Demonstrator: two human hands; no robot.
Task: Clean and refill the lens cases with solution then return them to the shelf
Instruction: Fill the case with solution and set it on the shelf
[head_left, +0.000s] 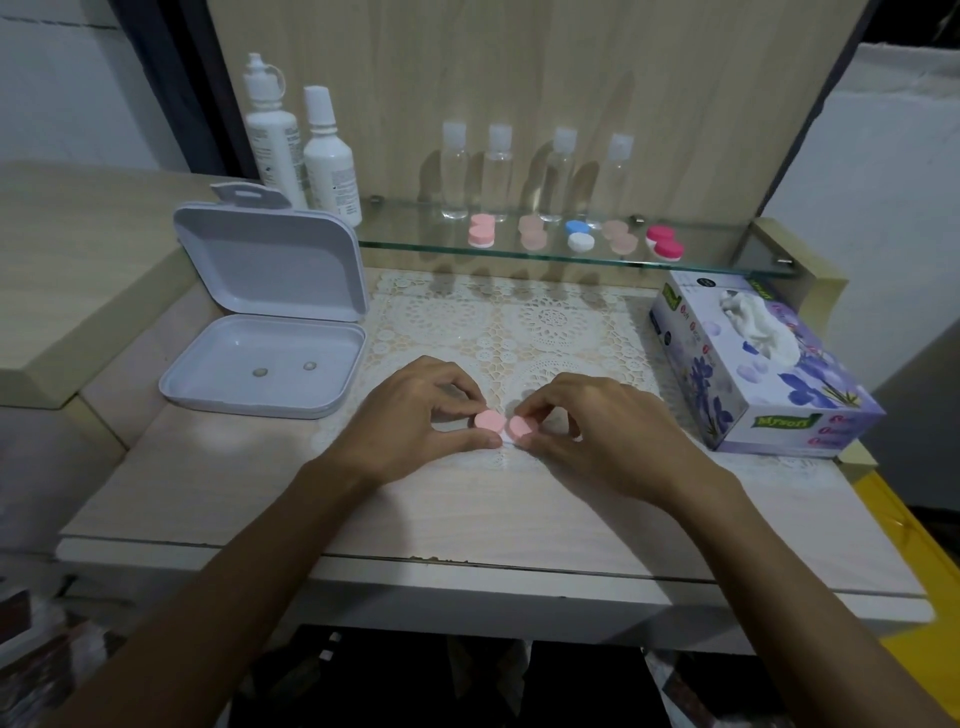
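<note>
left hand (415, 410) pinches left cap of pink lens case (503, 427) | right hand (587, 421) pinches right cap | light, rigid, likely slick plastic | grip cap rims

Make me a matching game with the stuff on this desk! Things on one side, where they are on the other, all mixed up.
Things:
1. pink lens case
2. blue and white lens case
3. tissue box
4. white box

Places:
A. left side of the desk, lid open
B. on the glass shelf
C. held between both hands
D. right side of the desk

Pairs: 1-C, 2-B, 3-D, 4-A. The left hand and right hand each pinch one cap.
</note>
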